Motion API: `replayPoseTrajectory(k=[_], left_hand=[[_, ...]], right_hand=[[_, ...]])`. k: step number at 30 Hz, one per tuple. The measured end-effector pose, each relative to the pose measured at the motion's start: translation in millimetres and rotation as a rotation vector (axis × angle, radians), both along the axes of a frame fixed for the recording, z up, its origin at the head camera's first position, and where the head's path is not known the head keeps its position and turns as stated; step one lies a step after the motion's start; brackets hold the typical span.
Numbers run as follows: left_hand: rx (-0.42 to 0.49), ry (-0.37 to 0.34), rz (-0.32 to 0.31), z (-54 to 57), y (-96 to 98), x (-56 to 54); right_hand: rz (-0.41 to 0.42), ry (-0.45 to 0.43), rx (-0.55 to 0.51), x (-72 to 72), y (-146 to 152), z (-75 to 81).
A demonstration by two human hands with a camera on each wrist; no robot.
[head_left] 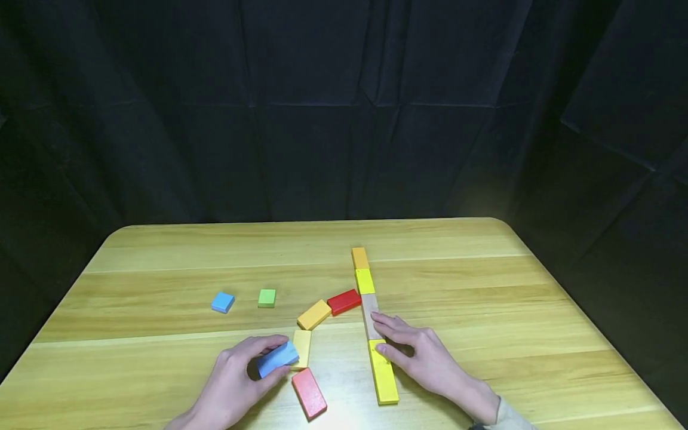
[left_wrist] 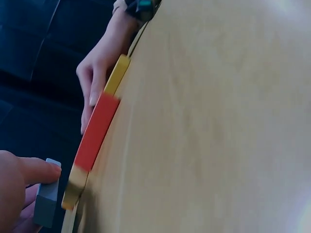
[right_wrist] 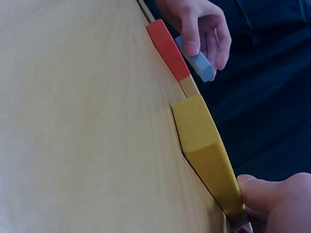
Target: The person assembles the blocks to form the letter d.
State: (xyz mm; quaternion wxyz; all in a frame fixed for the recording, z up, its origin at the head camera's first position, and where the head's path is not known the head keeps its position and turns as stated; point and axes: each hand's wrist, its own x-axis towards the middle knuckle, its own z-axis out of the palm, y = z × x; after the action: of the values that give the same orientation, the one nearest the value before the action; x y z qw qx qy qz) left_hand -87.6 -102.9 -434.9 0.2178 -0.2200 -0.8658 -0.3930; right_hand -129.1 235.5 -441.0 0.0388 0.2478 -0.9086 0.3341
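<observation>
My left hand (head_left: 233, 379) pinches a blue block (head_left: 278, 358) between thumb and fingers, just left of a cream block (head_left: 303, 346). In the right wrist view this blue block (right_wrist: 197, 60) is off the table surface, beyond a pinkish-red block (right_wrist: 170, 51). My right hand (head_left: 430, 358) rests with relaxed fingers along a straight row of blocks. Its fingertips touch a greyish block (head_left: 368, 310), and the thumb lies at the near yellow block (head_left: 383, 379). From the left wrist, the left fingers and the blue block (left_wrist: 47, 201) show at lower left.
A curved line of blocks, red (head_left: 344, 302), orange-yellow (head_left: 314, 315), cream and pinkish-red, runs from the row toward the near side. A yellow block (head_left: 364, 280) and an orange block (head_left: 360, 258) form the row's far end. Small blue (head_left: 223, 302) and green blocks (head_left: 267, 298) lie left.
</observation>
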Motion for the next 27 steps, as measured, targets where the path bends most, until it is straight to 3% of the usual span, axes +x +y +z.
replayPoseTrajectory(k=[11,18,22,25,27], left_hand=[[0.005,0.097,-0.233,-3.1,26.5,9.2],[-0.032,0.02,-0.371,4.6,47.2,11.5],[-0.072,-0.095,-0.445,9.6,58.9,11.8],[-0.091,-0.151,-0.466,10.6,65.1,12.6],[-0.098,-0.134,-0.473,9.6,68.0,13.3]], right_hand=[[0.005,-0.021,-0.009,-0.8,0,0.1],[0.007,-0.021,-0.003,-0.6,1,0.6],[0.01,-0.016,-0.006,-0.2,0,0.9],[0.009,-0.013,-0.005,0.0,0,1.1],[0.009,-0.012,-0.005,0.0,1,1.1]])
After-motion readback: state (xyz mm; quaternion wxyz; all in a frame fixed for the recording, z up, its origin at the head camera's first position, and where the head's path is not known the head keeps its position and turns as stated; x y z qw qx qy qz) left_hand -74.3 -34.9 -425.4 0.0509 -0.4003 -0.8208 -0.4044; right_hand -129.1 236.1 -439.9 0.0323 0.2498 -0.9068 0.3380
